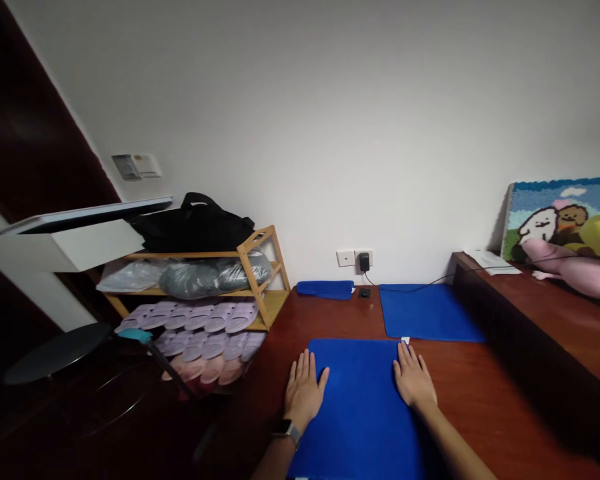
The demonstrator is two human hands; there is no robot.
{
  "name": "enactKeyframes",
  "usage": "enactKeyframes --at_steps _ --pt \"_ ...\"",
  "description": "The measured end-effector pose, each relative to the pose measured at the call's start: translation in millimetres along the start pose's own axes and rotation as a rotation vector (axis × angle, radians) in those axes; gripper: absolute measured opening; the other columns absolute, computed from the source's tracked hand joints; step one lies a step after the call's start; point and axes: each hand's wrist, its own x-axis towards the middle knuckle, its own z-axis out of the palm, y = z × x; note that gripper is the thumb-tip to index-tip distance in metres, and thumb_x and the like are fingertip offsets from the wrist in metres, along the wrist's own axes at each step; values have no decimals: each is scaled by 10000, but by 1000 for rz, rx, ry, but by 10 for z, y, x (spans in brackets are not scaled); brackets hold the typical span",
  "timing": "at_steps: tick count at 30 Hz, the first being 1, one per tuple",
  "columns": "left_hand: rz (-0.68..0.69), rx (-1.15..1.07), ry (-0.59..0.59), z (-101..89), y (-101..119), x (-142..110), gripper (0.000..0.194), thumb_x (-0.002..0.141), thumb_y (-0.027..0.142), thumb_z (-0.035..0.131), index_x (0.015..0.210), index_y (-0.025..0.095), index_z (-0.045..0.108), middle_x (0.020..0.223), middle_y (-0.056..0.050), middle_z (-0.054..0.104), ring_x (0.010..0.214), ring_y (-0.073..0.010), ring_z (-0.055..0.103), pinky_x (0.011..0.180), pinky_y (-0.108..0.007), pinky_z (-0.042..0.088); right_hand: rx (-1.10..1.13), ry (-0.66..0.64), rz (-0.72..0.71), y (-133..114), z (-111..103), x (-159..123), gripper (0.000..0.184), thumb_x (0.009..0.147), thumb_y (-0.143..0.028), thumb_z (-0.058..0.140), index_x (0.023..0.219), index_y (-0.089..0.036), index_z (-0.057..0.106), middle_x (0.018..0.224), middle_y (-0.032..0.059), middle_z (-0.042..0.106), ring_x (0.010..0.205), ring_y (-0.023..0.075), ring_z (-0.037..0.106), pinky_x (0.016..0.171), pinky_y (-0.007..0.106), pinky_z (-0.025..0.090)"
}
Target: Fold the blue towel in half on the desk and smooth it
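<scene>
A blue cloth point(357, 413) lies spread flat on the reddish-brown wooden table point(485, 393). On its left edge rests my left hand point(305, 390), palm down with the fingers stretched out; a watch point(287, 430) is on that wrist. My right hand point(414, 377) lies flat across the right edge, its fingertips close to a small white tag point(405, 340) at the far right corner. Neither hand grips anything. Behind, a second blue cloth point(427, 310) is laid flat, and a folded blue cloth point(325, 289) sits near the wall.
A black charger point(364, 262) is plugged into the wall, its cable trailing right over the second cloth. A raised wooden ledge point(545, 313) with a pink plush toy point(580, 267) borders the right. On the left stand a shoe rack point(273, 307) and a round stool point(57, 353).
</scene>
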Motion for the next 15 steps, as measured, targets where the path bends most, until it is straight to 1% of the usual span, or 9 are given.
enactKeyframes --at_steps 1,3,5,6,8,9,11,13,15 --pt "29 -16 20 -33 190 41 774 1025 606 181 1593 96 312 1649 -135 286 1546 -300 208 1270 -510 177 7 3 -5 5 6 9 672 1019 -427 104 1619 -129 155 1694 20 149 1567 183 84 1272 407 82" --pt "154 -96 39 -45 698 122 752 1037 587 122 1602 123 299 1664 -101 261 1556 -274 176 1278 -489 168 9 12 -8 21 20 23 673 1019 -424 99 1619 -125 154 1692 27 156 1567 190 91 1271 413 83" --pt "345 -195 -15 29 1259 195 715 1046 559 81 1607 170 293 1669 -68 259 1552 -231 201 1278 -450 178 -9 14 -24 40 31 30 660 1018 -392 115 1618 -121 163 1692 36 151 1567 200 91 1270 422 87" --pt "400 -232 -26 90 1501 228 704 1047 552 68 1607 191 296 1668 -58 266 1553 -221 201 1279 -450 172 -21 9 -40 49 33 31 650 1015 -369 134 1617 -127 173 1694 35 142 1568 204 85 1269 424 87" --pt "422 -271 -50 218 1801 287 694 1048 544 51 1597 223 328 1664 -48 291 1551 -209 209 1277 -448 174 -45 -3 -65 57 29 33 639 1008 -333 154 1617 -142 189 1695 29 128 1569 206 75 1268 423 85" --pt "402 -272 -54 271 1833 310 692 1048 545 50 1591 235 345 1662 -45 300 1551 -209 213 1276 -452 174 -51 -9 -66 56 25 35 638 1008 -330 150 1616 -144 191 1695 26 126 1569 204 76 1269 422 86" --pt "339 -245 -52 330 1653 341 687 1046 560 65 1581 255 369 1661 -43 307 1549 -215 221 1273 -462 173 -51 -12 -38 45 18 40 646 1012 -353 122 1615 -128 181 1693 26 132 1567 201 90 1271 419 89" --pt "255 -191 -40 318 1221 348 690 1040 591 102 1583 256 364 1663 -51 296 1548 -234 224 1271 -478 167 -41 -1 -14 29 18 43 661 1016 -385 97 1615 -114 160 1693 27 133 1567 198 99 1273 418 88" --pt "139 -126 -39 254 700 333 710 1033 617 136 1588 230 353 1662 -73 291 1546 -255 231 1267 -486 173 -32 9 -9 20 28 42 667 1016 -404 89 1618 -122 144 1696 19 121 1567 193 93 1274 413 84"
